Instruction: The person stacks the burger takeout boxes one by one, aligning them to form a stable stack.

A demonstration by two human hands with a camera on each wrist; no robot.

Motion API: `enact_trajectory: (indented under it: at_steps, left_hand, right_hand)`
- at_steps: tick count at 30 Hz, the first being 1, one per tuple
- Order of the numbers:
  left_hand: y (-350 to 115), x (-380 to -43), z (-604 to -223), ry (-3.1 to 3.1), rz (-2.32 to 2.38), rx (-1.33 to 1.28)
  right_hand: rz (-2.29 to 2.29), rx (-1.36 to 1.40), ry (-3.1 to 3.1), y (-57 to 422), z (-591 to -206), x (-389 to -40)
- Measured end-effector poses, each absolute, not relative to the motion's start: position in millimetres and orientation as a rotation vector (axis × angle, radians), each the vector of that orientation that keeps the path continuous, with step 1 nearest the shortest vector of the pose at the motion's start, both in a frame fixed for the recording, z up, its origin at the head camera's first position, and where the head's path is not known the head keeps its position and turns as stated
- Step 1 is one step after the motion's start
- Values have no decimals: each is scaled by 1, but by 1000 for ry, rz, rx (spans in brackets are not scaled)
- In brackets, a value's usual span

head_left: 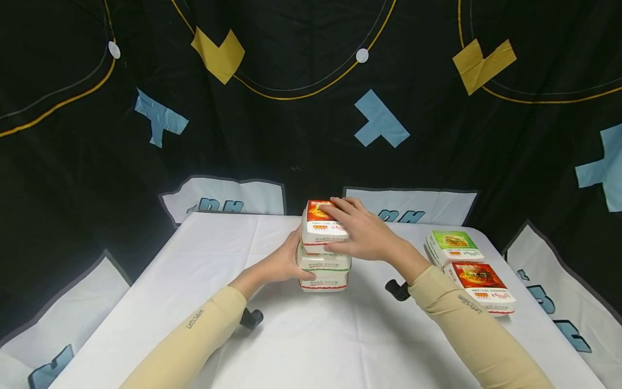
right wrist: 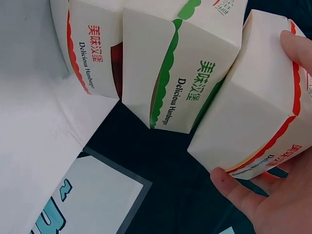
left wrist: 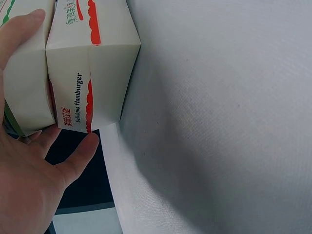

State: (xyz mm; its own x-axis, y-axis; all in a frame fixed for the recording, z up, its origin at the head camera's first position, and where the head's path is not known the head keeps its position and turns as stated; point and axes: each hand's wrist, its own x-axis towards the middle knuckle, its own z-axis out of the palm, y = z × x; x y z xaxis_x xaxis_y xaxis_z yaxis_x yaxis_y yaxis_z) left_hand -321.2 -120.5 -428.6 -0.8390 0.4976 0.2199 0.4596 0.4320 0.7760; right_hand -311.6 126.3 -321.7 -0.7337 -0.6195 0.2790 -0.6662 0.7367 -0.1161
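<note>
Three white paper burger boxes stand stacked on the table. The bottom box (head_left: 324, 281) has red trim, the middle box (head_left: 324, 262) green trim, and the top box (head_left: 320, 233) a red and white lid. My left hand (head_left: 279, 260) holds the stack's left side, thumb across the front of the green-trimmed box (left wrist: 27, 83), other fingers toward the back, partly hidden. With my right hand (head_left: 362, 229) I grip the top box, fingers over its lid and thumb at its front. In the right wrist view this red-trimmed box (right wrist: 253, 97) sits slightly tilted against the green-trimmed one (right wrist: 185, 73).
At the table's right side lie a green-lidded burger box (head_left: 455, 246) and, nearer me, a red-lidded one (head_left: 478, 283). The white tablecloth (head_left: 311, 340) covers the table. Behind its far edge hangs a black curtain (head_left: 291, 140) with tape shapes.
</note>
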Motion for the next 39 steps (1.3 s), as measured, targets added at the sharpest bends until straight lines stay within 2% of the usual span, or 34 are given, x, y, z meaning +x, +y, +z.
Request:
enact_trajectory:
  at_steps: [3,10,16,24,39]
  left_hand:
    - [-120,-321,-429,2596,1428,900]
    - [-117,-299,-403,2541,1490,948]
    - [-116,-301,-405,2521,1517,937]
    - [-119,-318,-428,2525,1521,947]
    - [-121,-319,-429,2545,1482,895]
  right_hand:
    - [302,1015,-2722,123,-322,-311]
    - [289,1006,-2710,119,-323,-313]
    - [283,1002,-2711,118,-321,-312]
    - [262,1002,-2715,114,-320,-311]
    - [243,995,-2725,111,-321,-312]
